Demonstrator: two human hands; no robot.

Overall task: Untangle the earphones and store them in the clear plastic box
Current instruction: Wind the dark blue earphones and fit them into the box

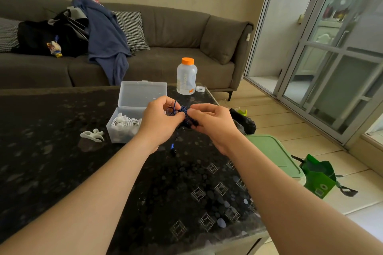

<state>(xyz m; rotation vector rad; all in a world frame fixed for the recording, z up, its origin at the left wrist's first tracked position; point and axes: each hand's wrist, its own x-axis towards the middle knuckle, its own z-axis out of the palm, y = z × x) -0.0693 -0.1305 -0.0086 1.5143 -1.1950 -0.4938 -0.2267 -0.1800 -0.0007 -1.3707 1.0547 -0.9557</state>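
A tangled bundle of dark blue earphones (180, 112) hangs in the air above the dark table. My left hand (160, 122) pinches its left side and my right hand (211, 122) pinches its right side. A strand with a blue plug (172, 147) dangles below the hands toward the table. Just behind and left of my left hand stands the clear plastic box (124, 130), its lid (143, 93) tipped up. White earphones (126, 122) lie coiled inside it.
A white earphone piece (92, 135) lies on the dark patterned table (62, 172) left of the box. A bottle with an orange cap (186, 76) and a tape roll (200, 88) stand at the far edge. A green bin (273, 155) sits on the floor to the right.
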